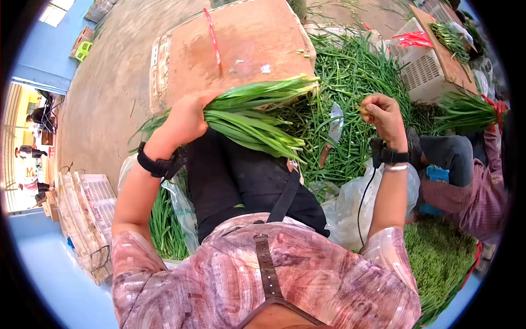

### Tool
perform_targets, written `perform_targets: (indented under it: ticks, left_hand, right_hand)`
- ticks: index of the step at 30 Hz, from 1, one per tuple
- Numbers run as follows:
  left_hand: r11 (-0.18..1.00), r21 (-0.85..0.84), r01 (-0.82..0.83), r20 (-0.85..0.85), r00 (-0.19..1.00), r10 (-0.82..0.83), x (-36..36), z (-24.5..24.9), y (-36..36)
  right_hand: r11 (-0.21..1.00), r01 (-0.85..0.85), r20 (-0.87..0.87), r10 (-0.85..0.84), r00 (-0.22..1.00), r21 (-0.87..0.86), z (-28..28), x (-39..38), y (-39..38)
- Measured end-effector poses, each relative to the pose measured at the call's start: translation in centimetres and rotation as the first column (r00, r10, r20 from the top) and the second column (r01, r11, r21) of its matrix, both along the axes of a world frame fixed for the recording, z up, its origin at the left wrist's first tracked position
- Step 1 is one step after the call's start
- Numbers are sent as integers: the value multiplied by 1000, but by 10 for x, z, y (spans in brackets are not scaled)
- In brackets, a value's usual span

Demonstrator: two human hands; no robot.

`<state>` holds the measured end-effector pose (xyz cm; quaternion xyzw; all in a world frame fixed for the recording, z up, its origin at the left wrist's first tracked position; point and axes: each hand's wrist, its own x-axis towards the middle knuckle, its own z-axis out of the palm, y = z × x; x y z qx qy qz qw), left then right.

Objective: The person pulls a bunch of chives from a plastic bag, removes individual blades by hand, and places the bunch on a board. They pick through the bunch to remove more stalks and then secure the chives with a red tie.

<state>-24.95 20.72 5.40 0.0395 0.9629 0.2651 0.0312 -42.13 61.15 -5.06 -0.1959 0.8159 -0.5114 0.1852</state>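
Note:
My left hand [189, 118] is wrapped round a bunch of long green stalks [257, 118], whose pale cut ends point right, above my lap. My right hand [382, 112] is raised over the pile of loose greens [350, 71], its fingers pinched on a small yellowish scrap [364, 109]. Between my hands, a knife [335, 123] with a wide blade and brown handle lies on the pile. A red strip [212, 38] rests on the board [252, 38] in front of me.
A person in a checked sleeve [466, 203] sits at the right, near a tied green bundle [466, 112]. Behind is a crate [419, 71] with red strips. More greens [167, 225] lie in plastic beside my left leg. Crates [87, 219] stand at the left.

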Motion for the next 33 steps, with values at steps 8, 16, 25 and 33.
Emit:
perform_targets:
  ticks: [8, 16, 25, 33]
  left_hand:
    - [967, -234, 102, 87, 993, -84, -24, 20, 7]
    - [776, -546, 315, 262, 944, -198, -63, 84, 66]
    - [533, -785, 315, -345, 491, -800, -91, 125, 88]
    - [590, 614, 524, -645, 765, -9, -65, 101, 18]
  right_hand:
    - [948, 122, -652, 107, 750, 295, 68, 45, -75]
    - [981, -181, -569, 112, 815, -67, 65, 74, -228]
    - [903, -380, -593, 198, 781, -199, 87, 4, -196]
    - [463, -45, 199, 464, 863, -885, 90, -51, -135]
